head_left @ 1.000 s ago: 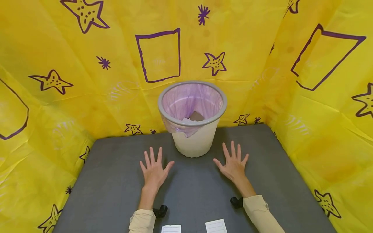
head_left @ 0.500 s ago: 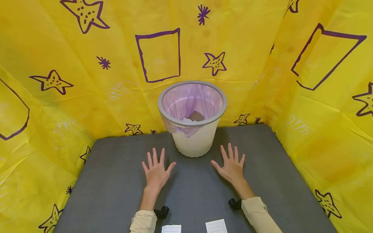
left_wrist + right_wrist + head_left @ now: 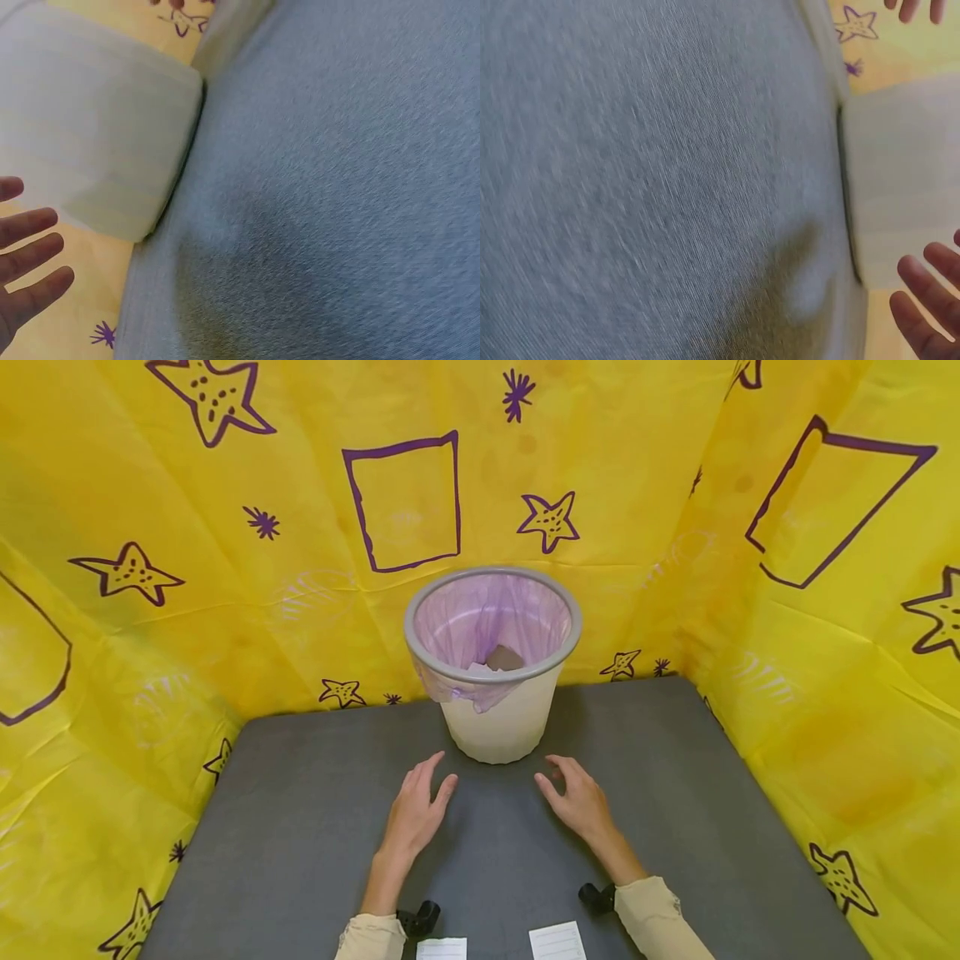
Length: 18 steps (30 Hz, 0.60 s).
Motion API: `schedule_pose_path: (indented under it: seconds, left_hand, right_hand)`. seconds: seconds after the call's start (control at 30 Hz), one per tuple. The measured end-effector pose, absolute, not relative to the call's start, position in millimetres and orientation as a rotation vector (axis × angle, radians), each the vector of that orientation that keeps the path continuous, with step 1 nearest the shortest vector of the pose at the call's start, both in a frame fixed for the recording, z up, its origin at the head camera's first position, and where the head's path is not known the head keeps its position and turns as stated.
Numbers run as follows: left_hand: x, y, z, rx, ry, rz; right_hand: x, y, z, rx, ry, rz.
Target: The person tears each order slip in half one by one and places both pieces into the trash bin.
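Observation:
A pale cream waste bin (image 3: 498, 727) with a grey rim stands at the back middle of the dark grey table. A thin purple bin liner (image 3: 480, 618) lines it and folds over the rim; some white paper and a brown-grey piece (image 3: 505, 657) lie inside. My left hand (image 3: 415, 810) hovers in front of the bin to the left, fingers relaxed and holding nothing. On the other side my right hand (image 3: 581, 802) mirrors it, thumb apart from loosely bent fingers, with nothing in it. Both wrist views show the fingers spread beside the bin's wall.
Two white paper slips, a left one (image 3: 441, 948) and a right one (image 3: 557, 942), lie at the table's near edge. Yellow cloth (image 3: 300, 527) with purple drawings encloses the table (image 3: 300, 793) at the back and sides. Each wrist wears a small black camera.
Both hands have turned from spread, palm-down fingers to thumbs-up, facing each other, and have come slightly closer together. The bin and paper slips have stayed put.

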State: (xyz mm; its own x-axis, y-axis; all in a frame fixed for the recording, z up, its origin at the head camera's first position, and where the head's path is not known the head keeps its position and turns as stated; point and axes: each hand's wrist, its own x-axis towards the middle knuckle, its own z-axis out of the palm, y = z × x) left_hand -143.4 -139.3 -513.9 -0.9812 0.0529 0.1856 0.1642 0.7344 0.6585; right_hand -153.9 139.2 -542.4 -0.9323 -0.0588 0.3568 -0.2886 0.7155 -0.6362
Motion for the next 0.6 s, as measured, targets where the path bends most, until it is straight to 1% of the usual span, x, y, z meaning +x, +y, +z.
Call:
schedule_pose_path:
  seconds: [0.13,0.37,0.6]
  left_hand:
    - [-136,-136,-517,-0.202,-2.765,-1.078]
    - [-114,-128,-519,-0.379,-2.856,-1.066]
    - [-106,-123,-518,-0.380,-2.828,-1.020]
  right_hand:
    - [-149,133,-543,0.292,-2.621,1.037]
    - [-134,118,-540,0.329,-2.651,1.087]
    - [-122,100,-540,0.431,-2.682,1.048]
